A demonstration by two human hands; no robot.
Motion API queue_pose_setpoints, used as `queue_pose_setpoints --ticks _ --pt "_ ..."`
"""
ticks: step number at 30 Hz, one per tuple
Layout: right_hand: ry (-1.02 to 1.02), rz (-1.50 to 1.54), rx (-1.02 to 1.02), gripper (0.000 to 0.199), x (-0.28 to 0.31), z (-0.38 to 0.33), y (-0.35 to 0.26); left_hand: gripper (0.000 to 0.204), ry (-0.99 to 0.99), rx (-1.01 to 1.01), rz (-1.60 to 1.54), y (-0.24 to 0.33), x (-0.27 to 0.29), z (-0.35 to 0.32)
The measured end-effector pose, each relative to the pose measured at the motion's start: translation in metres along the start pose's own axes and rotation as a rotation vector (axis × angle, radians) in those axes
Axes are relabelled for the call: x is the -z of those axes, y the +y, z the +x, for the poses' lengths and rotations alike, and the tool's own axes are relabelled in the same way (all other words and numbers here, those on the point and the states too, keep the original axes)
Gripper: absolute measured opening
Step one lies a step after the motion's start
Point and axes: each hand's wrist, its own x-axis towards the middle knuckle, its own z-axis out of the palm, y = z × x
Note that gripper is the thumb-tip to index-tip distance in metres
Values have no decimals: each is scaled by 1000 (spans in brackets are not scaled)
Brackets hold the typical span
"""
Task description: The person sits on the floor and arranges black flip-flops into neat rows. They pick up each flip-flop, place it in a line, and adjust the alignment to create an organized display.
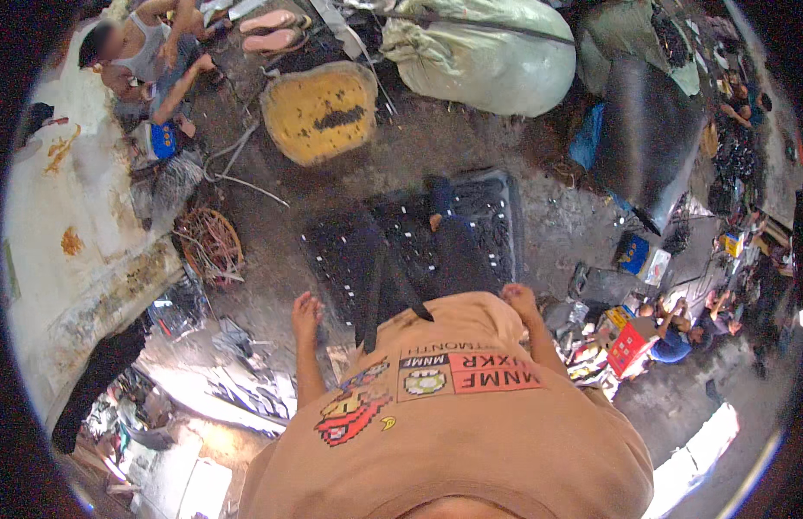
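Note:
My left hand [307,315] hangs beside my body with its fingers loosely bent and a little apart, and nothing shows in it. On the other side my right hand [520,300] hangs low near my hip, also loosely bent, with no object visible in it. Both are apart from the things around them. Beneath me lies a dark mat or panel [497,203] dotted with small white pieces. My dark-trousered legs cover part of it, and one foot [436,222] shows on it.
Ahead stand a worn yellow seat-like block [319,112] and a big pale sack [488,60]. A basket of wires [209,246] sits to the left. A person [150,60] sits at the far left. Rightward are a red box [631,348] and people [674,342].

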Motion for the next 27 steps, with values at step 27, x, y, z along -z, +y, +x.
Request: queue_pose_setpoints --ticks 27 --pt "6 93 -92 27 380 208 -8 46 -147 124 -112 -80 -354 -200"
